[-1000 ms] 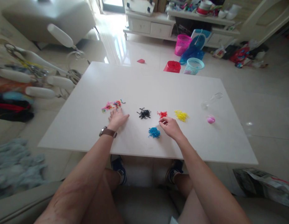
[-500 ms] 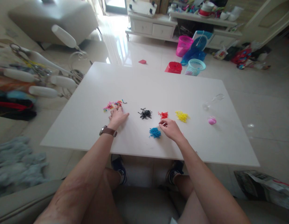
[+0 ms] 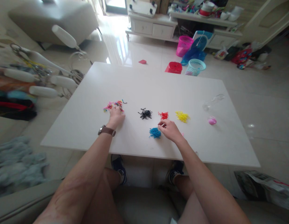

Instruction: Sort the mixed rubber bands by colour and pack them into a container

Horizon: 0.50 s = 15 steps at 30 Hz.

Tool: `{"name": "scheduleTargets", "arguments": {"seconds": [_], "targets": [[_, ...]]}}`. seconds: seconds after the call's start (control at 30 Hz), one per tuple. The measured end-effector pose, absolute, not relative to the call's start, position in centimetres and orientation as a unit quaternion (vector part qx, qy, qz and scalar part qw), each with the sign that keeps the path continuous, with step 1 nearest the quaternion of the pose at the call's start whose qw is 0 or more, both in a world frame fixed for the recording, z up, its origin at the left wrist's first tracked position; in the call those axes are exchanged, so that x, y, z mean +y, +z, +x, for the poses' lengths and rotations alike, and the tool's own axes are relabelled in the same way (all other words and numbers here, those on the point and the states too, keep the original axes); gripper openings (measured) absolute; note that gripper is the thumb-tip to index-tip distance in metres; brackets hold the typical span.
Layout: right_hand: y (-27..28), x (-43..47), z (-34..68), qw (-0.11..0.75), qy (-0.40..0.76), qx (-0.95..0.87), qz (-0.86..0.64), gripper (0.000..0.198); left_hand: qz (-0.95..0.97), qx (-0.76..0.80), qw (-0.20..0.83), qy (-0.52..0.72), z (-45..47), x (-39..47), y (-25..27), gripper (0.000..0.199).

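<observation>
My left hand (image 3: 116,117), with a brown-strapped watch (image 3: 107,130) on its wrist, lies over the near edge of a mixed pile of small coloured bands (image 3: 108,106). Its fingers stretch into the pile and cover part of it. My right hand (image 3: 169,129) hovers between red bands (image 3: 163,115) and blue bands (image 3: 155,133). Its thumb and forefinger are curled together in a pinch; anything between them is too small to make out. Black bands (image 3: 146,114) form a heap between the hands, and yellow bands (image 3: 182,116) lie farther right.
On the right of the white table (image 3: 139,84) are a small pink object (image 3: 212,120) and a clear plastic item (image 3: 213,102). Beyond the far edge stand a red bin (image 3: 174,67) and a light-blue basket (image 3: 195,67). A white-armed lamp (image 3: 64,35) stands at left.
My left hand has shifted slightly left, its thumb drawn in closer to the fingers. My right hand has moved a little left and stays pinched.
</observation>
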State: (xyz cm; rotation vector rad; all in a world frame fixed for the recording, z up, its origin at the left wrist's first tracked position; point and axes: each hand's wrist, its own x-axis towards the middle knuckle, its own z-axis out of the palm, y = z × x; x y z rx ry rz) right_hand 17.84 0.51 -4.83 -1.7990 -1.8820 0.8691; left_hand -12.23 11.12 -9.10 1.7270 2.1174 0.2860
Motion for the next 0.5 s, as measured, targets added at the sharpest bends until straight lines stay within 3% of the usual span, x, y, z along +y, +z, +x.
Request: {"name": "scheduleTargets", "arguments": {"seconds": [0.2,0.5], "targets": [[-4.77,0.39,17.63,0.189,0.312,-0.677,-0.639,0.01,0.625,0.748,0.184,0.127,-11.83,10.46,-8.85,0.031],[-4.65,0.42,17.81,0.186,0.309,-0.686,-0.633,0.01,0.601,0.773,0.186,0.078,-11.21,10.35,-8.71,0.032]]}}
